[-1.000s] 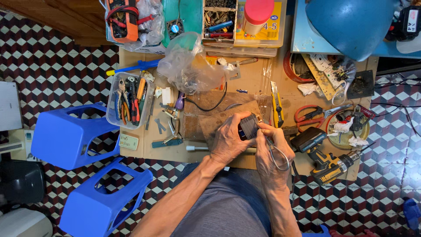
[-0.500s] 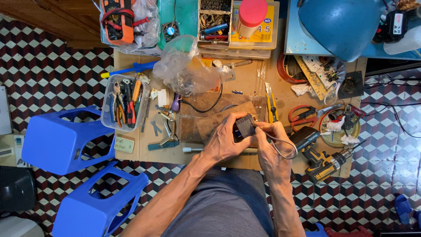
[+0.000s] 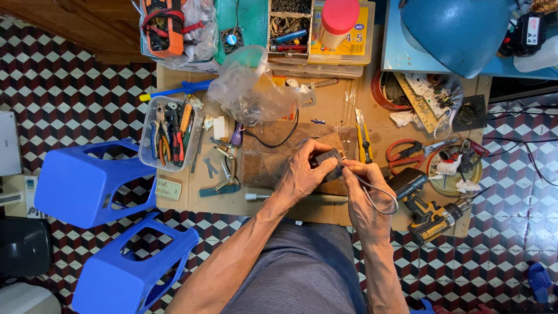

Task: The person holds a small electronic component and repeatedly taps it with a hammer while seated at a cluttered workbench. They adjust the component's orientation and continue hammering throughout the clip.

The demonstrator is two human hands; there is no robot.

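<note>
Hands meet over the middle of the tabletop (image 3: pixel 325 212), close to the body, where the head camera looks straight down on them. Left hand (image 3: pixel 299 174) wraps a small dark block (image 3: pixel 328 160), fingers curled over its top and thumb beneath, so the block is steadied just above the surface rather than lying on it. Right hand (image 3: pixel 363 186) comes in from the other side, fingertips pressed together in a pinch at the block's right edge, where a thin grey cable (image 3: pixel 378 200) leaves it. Cable loops down and round the right wrist, slack, kept out of the work. What exactly the fingertips pinch is too small to tell.

Under the hands lies a brown mat (image 3: pixel 267 166), likely there to spare the tabletop.

Surroundings read as a repair bench arranged for reach:
- clear tub (image 3: pixel 152 166) of pliers and cutters at the left hand's side;
- yellow knife (image 3: pixel 363 139) and red scissors (image 3: pixel 412 154) just beyond the right hand;
- yellow drill (image 3: pixel 433 218) lying on its side at the right edge, near the right forearm;
- crumpled plastic bag (image 3: pixel 256 93) further back, beyond the mat;
- blue screwdriver (image 3: pixel 174 90) near the far left corner.

Two blue stools (image 3: pixel 87 183) stand on the tiled floor to the left, well apart from the work.
</note>
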